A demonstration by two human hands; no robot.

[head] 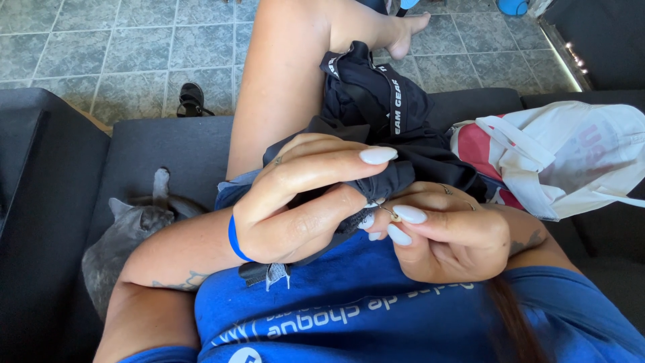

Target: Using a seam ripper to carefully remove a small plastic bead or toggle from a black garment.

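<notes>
Sofa [168, 144] | cat [124, 238] L | bag [564, 154] R | hands pinch garment [376, 101]

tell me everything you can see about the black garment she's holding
The black garment looks like soft, thin fabric, with black bands bearing white lettering near its top. It lies crumpled across the person's lap and bare thigh, draping toward the white bag. The left hand pinches a bunched fold of it between thumb and fingers; the right hand holds a thin needle against that fold. A small white tag hangs from its lower edge.
</notes>
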